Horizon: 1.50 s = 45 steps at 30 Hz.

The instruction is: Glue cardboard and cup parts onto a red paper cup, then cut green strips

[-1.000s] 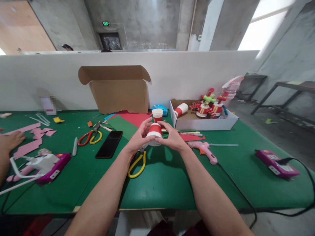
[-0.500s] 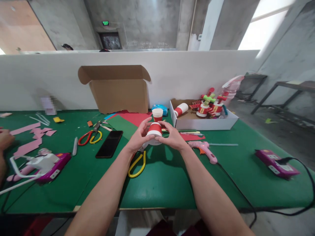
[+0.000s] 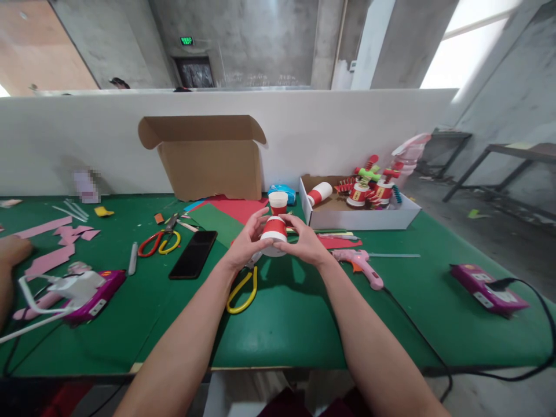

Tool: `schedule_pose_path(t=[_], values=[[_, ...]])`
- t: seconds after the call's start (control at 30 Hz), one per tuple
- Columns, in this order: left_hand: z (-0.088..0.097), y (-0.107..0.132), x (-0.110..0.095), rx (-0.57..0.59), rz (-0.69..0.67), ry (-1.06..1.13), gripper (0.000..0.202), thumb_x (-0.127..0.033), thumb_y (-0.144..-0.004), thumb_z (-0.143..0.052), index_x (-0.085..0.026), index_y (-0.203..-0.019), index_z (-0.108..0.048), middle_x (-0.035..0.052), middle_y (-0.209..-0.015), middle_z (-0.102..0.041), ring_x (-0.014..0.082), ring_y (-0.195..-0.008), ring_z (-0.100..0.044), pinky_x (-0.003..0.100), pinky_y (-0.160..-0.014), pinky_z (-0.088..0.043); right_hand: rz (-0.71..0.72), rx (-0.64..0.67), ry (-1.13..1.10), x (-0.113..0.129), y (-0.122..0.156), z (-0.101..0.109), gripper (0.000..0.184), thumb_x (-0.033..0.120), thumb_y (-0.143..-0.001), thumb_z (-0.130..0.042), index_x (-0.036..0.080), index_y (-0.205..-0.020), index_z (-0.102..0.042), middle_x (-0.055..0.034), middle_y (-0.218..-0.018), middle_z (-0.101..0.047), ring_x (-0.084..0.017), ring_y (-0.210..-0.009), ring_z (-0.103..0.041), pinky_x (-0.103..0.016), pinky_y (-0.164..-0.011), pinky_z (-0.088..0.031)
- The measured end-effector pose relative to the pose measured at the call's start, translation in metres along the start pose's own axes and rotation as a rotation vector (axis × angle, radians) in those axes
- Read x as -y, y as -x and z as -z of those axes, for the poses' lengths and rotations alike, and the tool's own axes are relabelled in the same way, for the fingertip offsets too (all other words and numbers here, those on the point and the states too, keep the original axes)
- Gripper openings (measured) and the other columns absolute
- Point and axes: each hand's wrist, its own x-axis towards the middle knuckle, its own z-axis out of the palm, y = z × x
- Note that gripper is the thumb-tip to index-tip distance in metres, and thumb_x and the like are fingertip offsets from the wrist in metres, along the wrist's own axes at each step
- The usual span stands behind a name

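Note:
A white paper cup with a red paper band (image 3: 273, 233) is held upside down above the green table (image 3: 282, 324). My left hand (image 3: 247, 243) wraps its left side and my right hand (image 3: 302, 240) wraps its right side, fingers pressed on the red band. Just behind it stands a second paper cup (image 3: 278, 202) with a red band. Yellow-handled scissors (image 3: 241, 288) lie under my left wrist. A pink glue gun (image 3: 362, 265) lies to the right of my right hand.
A white box (image 3: 347, 219) with finished cup figures sits right, an open cardboard box (image 3: 208, 156) at the back. A black phone (image 3: 193, 255), red scissors (image 3: 158, 242), pink paper strips (image 3: 52, 243) and purple power strips (image 3: 489, 289) lie about. Another person's hand (image 3: 13, 252) rests far left.
My hands and the cup have barely moved. The other person's hand at the far left drew back, then came slightly forward again.

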Motion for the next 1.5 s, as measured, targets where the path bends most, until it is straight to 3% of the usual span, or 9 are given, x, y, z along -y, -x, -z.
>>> schedule_pose_path(t=[0.23, 0.43, 0.73, 0.97, 1.13, 1.23, 1.33, 1.43, 1.5], values=[[0.001, -0.001, 0.004, -0.027, 0.014, 0.035, 0.082, -0.045, -0.075, -0.074, -0.027, -0.143, -0.033, 0.0132, -0.140, -0.048, 0.0297, -0.124, -0.053, 0.044, -0.101, -0.045, -0.030, 0.005, -0.076, -0.001, -0.001, 0.000, 0.072, 0.038, -0.071, -0.075, 0.023, -0.136, -0.048, -0.0113, -0.140, -0.051, -0.027, -0.126, -0.052, -0.046, -0.106, -0.042], [0.000, -0.001, 0.001, 0.008, 0.009, 0.017, 0.091, -0.042, -0.068, -0.081, -0.025, -0.143, -0.033, 0.0150, -0.143, -0.047, 0.0320, -0.130, -0.049, 0.045, -0.107, -0.041, 0.009, -0.007, 0.018, 0.000, 0.000, -0.001, 0.070, 0.035, -0.068, -0.077, 0.022, -0.132, -0.052, -0.0115, -0.135, -0.054, -0.028, -0.122, -0.053, -0.045, -0.106, -0.042], [0.001, -0.001, 0.003, -0.038, -0.003, 0.008, 0.080, -0.044, -0.073, -0.076, -0.024, -0.140, -0.037, 0.0137, -0.138, -0.050, 0.0299, -0.123, -0.054, 0.045, -0.103, -0.043, -0.020, -0.008, -0.010, 0.001, 0.000, -0.001, 0.074, 0.038, -0.069, -0.076, 0.020, -0.136, -0.049, -0.0131, -0.139, -0.050, -0.028, -0.124, -0.052, -0.046, -0.107, -0.041], [0.000, 0.000, 0.001, 0.015, 0.007, 0.007, 0.087, -0.042, -0.071, -0.078, -0.025, -0.143, -0.032, 0.0148, -0.143, -0.047, 0.0312, -0.127, -0.051, 0.044, -0.104, -0.043, 0.005, 0.001, 0.025, 0.003, 0.000, 0.000, 0.070, 0.034, -0.068, -0.076, 0.021, -0.132, -0.052, -0.0120, -0.134, -0.054, -0.028, -0.122, -0.054, -0.047, -0.105, -0.042], [-0.001, 0.000, 0.000, -0.020, 0.055, -0.001, 0.086, -0.041, -0.070, -0.078, -0.025, -0.143, -0.034, 0.0131, -0.134, -0.055, 0.0306, -0.119, -0.058, 0.045, -0.099, -0.047, 0.003, 0.000, 0.021, 0.002, 0.001, -0.003, 0.071, 0.037, -0.068, -0.076, 0.023, -0.133, -0.053, -0.0103, -0.135, -0.054, -0.028, -0.123, -0.053, -0.046, -0.106, -0.041], [0.000, -0.002, 0.003, -0.082, 0.094, 0.053, 0.085, -0.051, -0.074, -0.072, -0.022, -0.143, -0.033, 0.0143, -0.127, -0.059, 0.0312, -0.112, -0.061, 0.045, -0.093, -0.050, -0.057, -0.034, -0.083, -0.001, -0.001, -0.005, 0.071, 0.049, -0.073, -0.073, 0.025, -0.136, -0.052, -0.0094, -0.141, -0.051, -0.027, -0.129, -0.048, -0.045, -0.111, -0.035], [0.001, -0.004, 0.005, -0.197, 0.014, 0.013, 0.089, -0.056, -0.072, -0.071, -0.022, -0.144, -0.030, 0.0157, -0.133, -0.054, 0.0320, -0.117, -0.057, 0.045, -0.095, -0.049, -0.190, -0.114, -0.304, -0.004, -0.005, -0.009, 0.064, 0.062, -0.082, -0.057, 0.029, -0.137, -0.051, -0.0057, -0.142, -0.051, -0.025, -0.132, -0.047, -0.043, -0.113, -0.032], [-0.001, -0.004, 0.002, -0.294, -0.161, -0.243, 0.095, -0.047, -0.067, -0.079, -0.023, -0.145, -0.030, 0.0160, -0.142, -0.044, 0.0323, -0.127, -0.049, 0.047, -0.104, -0.043, -0.384, -0.186, -0.542, -0.006, -0.009, -0.016, 0.057, 0.065, -0.088, -0.045, 0.028, -0.131, -0.055, -0.0047, -0.131, -0.060, -0.023, -0.121, -0.056, -0.044, -0.109, -0.038], [-0.003, -0.004, -0.001, -0.334, -0.272, -0.461, 0.094, -0.041, -0.065, -0.082, -0.022, -0.143, -0.034, 0.0164, -0.143, -0.041, 0.0330, -0.130, -0.045, 0.049, -0.108, -0.039, -0.506, -0.165, -0.706, -0.005, -0.009, -0.022, 0.056, 0.066, -0.090, -0.040, 0.023, -0.118, -0.062, -0.0070, -0.116, -0.067, -0.021, -0.105, -0.064, -0.041, -0.102, -0.045]])
